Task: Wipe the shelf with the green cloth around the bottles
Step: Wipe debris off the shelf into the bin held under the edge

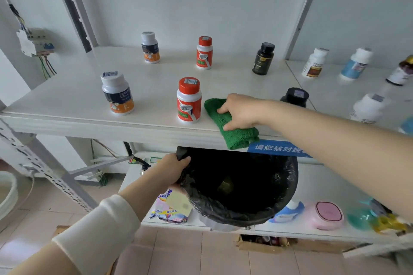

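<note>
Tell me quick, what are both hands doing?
Left hand: closed, gripping the black bin bag.
Right hand: closed, holding the green cloth on the shelf.

We record one legible sign: a blue strip (277, 148) on the front edge of the upper shelf (67, 105), right of centre, white characters reading 请您核对姓, its right end covered from view. Labels and cap stickers on the bottles (189, 100) are too blurred to read. Print on the packet (172, 210), lower shelf, near left, is likewise illegible.
</note>
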A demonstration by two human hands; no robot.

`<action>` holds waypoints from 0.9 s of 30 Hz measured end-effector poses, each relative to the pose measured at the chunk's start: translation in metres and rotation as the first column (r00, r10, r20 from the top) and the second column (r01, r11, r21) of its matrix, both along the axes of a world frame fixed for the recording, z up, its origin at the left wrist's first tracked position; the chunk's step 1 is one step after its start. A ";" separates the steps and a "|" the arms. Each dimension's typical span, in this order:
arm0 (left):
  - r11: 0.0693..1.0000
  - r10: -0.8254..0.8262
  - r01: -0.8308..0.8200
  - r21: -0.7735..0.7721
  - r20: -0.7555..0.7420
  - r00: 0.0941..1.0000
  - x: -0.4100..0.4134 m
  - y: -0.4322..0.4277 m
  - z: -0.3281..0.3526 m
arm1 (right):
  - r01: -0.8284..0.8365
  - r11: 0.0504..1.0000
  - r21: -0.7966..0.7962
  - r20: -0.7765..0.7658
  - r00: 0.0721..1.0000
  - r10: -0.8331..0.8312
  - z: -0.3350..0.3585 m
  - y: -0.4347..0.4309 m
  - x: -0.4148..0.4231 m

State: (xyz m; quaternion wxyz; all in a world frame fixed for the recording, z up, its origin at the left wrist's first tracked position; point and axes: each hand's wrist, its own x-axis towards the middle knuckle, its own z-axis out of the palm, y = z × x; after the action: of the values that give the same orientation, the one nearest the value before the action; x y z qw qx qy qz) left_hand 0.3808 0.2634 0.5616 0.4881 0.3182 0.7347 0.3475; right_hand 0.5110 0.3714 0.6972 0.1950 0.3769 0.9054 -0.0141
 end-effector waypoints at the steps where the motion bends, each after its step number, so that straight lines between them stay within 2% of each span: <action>1: 1.000 0.007 -0.007 -0.002 0.020 1.000 0.000 0.000 -0.001 | 0.035 0.999 -0.037 -0.039 0.999 -0.037 -0.003 -0.003 0.004; 4: 1.000 -0.013 0.013 -0.013 -0.006 1.000 -0.003 0.002 -0.012 | 0.110 0.993 -0.054 -0.190 0.975 -0.118 -0.015 -0.012 0.015; 7: 0.999 -0.028 0.028 -0.023 -0.007 1.000 -0.012 0.006 -0.036 | 0.160 0.985 0.059 -0.402 0.907 -0.124 -0.037 -0.028 0.025; 11: 1.000 -0.010 0.010 -0.021 0.030 1.000 0.001 -0.007 -0.012 | 0.114 0.943 0.312 -0.595 0.797 0.100 -0.063 -0.059 0.043; 15: 1.000 0.014 -0.014 -0.026 -0.004 1.000 0.003 -0.014 -0.021 | 0.235 0.936 0.260 -0.733 0.679 0.033 -0.086 -0.082 0.072; 17: 1.000 -0.002 0.002 -0.019 -0.021 1.000 0.003 -0.017 -0.031 | 0.357 0.926 0.122 -0.775 0.617 -0.135 -0.098 -0.090 0.085; 18: 1.000 -0.017 0.016 -0.021 -0.029 0.999 0.005 -0.019 -0.035 | 0.414 0.910 -0.022 -0.782 0.560 -0.274 -0.102 -0.093 0.090; 20: 0.999 -0.045 0.044 -0.018 -0.046 0.998 0.013 -0.024 -0.038 | 0.470 0.825 -0.315 -0.771 0.381 -0.511 -0.112 -0.095 0.102; 21: 0.998 -0.064 0.063 -0.013 -0.058 0.996 0.018 -0.026 -0.038 | 0.476 0.785 -0.397 -0.760 0.308 -0.572 -0.116 -0.096 0.108; 27: 0.984 -0.174 0.170 -0.050 -0.076 0.982 0.072 -0.037 -0.033 | 0.363 0.649 -0.668 -0.660 0.113 -0.742 -0.122 -0.109 0.158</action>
State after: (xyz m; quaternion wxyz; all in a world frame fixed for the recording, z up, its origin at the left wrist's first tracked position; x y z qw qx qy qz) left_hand 0.4524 0.2266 0.5290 0.4932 0.3834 0.7308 0.2749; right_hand 0.6693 0.2622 0.5750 -0.2929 0.5768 0.6174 -0.4476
